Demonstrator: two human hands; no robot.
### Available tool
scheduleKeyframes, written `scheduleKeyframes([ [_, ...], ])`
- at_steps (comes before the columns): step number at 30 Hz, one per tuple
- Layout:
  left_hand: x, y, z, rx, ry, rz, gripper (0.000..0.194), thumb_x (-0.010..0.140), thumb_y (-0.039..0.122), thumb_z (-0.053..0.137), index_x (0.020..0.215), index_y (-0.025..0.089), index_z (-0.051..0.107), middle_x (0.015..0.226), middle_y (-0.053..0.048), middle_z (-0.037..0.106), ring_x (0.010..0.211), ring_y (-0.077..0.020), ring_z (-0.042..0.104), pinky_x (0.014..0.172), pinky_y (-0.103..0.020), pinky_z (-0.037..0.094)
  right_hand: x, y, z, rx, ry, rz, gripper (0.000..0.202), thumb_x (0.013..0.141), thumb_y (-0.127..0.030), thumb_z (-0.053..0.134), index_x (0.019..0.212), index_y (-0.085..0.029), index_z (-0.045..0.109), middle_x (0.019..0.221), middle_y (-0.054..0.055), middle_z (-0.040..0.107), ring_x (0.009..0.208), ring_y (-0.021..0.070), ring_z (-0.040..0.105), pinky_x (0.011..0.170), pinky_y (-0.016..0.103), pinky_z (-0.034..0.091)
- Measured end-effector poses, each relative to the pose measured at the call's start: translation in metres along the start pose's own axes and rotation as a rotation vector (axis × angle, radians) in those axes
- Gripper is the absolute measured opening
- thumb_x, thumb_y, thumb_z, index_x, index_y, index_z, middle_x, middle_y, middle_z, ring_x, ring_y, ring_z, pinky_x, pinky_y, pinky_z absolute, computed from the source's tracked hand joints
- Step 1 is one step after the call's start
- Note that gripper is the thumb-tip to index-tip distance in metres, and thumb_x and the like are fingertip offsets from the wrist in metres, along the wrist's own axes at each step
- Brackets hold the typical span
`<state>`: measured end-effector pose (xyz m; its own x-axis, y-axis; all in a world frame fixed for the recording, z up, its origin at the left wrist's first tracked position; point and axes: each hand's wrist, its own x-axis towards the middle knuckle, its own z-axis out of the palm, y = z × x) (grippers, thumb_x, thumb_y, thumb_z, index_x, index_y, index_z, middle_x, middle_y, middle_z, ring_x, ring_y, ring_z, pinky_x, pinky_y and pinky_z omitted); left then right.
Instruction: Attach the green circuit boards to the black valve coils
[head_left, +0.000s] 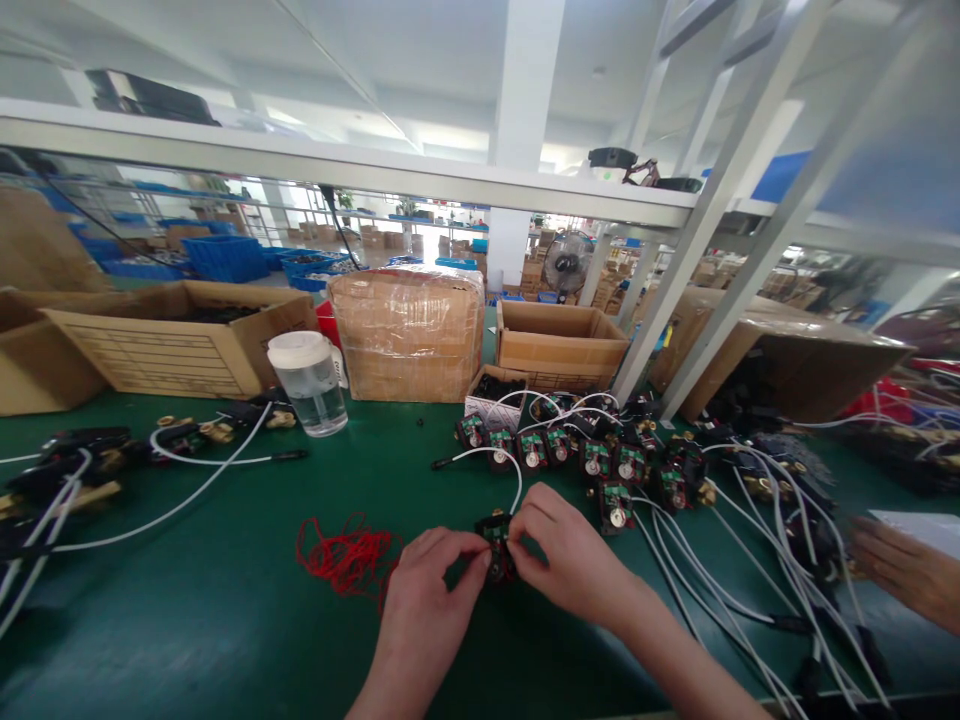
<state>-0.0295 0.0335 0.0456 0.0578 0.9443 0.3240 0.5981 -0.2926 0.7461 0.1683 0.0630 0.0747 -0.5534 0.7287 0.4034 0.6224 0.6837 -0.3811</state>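
Note:
In front of me, a small black unit (495,530) with a circuit board and a white cable (517,478) lies on the green table between my hands. My left hand (439,580) is closed in a pinch at the unit's left edge; whatever its fingertips hold is too small to make out. My right hand (566,550) pinches at the opposite side, its fingertips against the unit. A tangle of thin red wire (345,555) sits just left of my left hand. Several similar units with green boards (592,460) stand beyond my right hand.
A water jug (309,385) stands behind to the left. Cardboard boxes (409,335) line the back, below a shelf (360,170). More cabled black units with brass fittings (60,480) lie at left; white cables (720,580) spread at right. Another person's hand (907,565) is at far right.

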Motion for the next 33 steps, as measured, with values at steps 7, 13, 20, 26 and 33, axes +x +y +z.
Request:
scheduleKeyframes([
  [7, 0.004, 0.006, 0.0, -0.02, -0.018, -0.099, 0.014, 0.086, 0.027, 0.061, 0.081, 0.028, 0.074, 0.083, 0.001, 0.074, 0.082, -0.0205, 0.071, 0.078, -0.033, 0.052, 0.01, 0.001, -0.005, -0.063, -0.037, -0.021, 0.017, 0.084, -0.002, 0.059, 0.084, -0.019, 0.058, 0.09, 0.003, 0.054, 0.086, 0.0185, 0.053, 0.075, 0.03, 0.045],
  [13, 0.01, 0.006, -0.002, 0.003, -0.016, -0.138, 0.016, 0.086, 0.028, 0.058, 0.08, 0.026, 0.073, 0.082, 0.0, 0.074, 0.081, -0.0208, 0.07, 0.077, -0.034, 0.052, 0.013, 0.001, 0.0, -0.125, -0.057, -0.017, 0.016, 0.085, -0.004, 0.061, 0.085, -0.019, 0.057, 0.09, 0.003, 0.054, 0.088, 0.0194, 0.053, 0.077, 0.031, 0.047],
  [20, 0.02, 0.01, -0.001, 0.034, -0.031, -0.206, 0.016, 0.084, 0.024, 0.06, 0.08, 0.026, 0.075, 0.08, 0.001, 0.073, 0.079, -0.02, 0.07, 0.076, -0.033, 0.051, 0.015, -0.003, 0.009, -0.354, -0.055, -0.024, 0.011, 0.091, -0.009, 0.057, 0.085, -0.018, 0.058, 0.088, 0.006, 0.054, 0.087, 0.0227, 0.051, 0.08, 0.038, 0.049],
  [26, 0.022, 0.004, 0.003, 0.08, 0.005, -0.143, 0.014, 0.083, 0.021, 0.061, 0.078, 0.025, 0.073, 0.079, 0.001, 0.072, 0.077, -0.0197, 0.069, 0.075, -0.032, 0.051, 0.016, -0.006, 0.01, -0.516, -0.086, -0.118, 0.013, 0.091, -0.009, 0.057, 0.082, -0.019, 0.06, 0.082, 0.007, 0.055, 0.083, 0.026, 0.049, 0.078, 0.043, 0.048],
  [33, 0.022, 0.001, 0.005, 0.003, 0.051, -0.159, 0.011, 0.079, 0.02, 0.064, 0.079, 0.026, 0.073, 0.076, 0.002, 0.072, 0.074, -0.019, 0.071, 0.072, -0.031, 0.054, 0.016, -0.005, 0.012, -0.534, -0.091, -0.118, 0.013, 0.09, -0.009, 0.059, 0.082, -0.019, 0.06, 0.082, 0.008, 0.054, 0.083, 0.0269, 0.05, 0.079, 0.043, 0.048],
])
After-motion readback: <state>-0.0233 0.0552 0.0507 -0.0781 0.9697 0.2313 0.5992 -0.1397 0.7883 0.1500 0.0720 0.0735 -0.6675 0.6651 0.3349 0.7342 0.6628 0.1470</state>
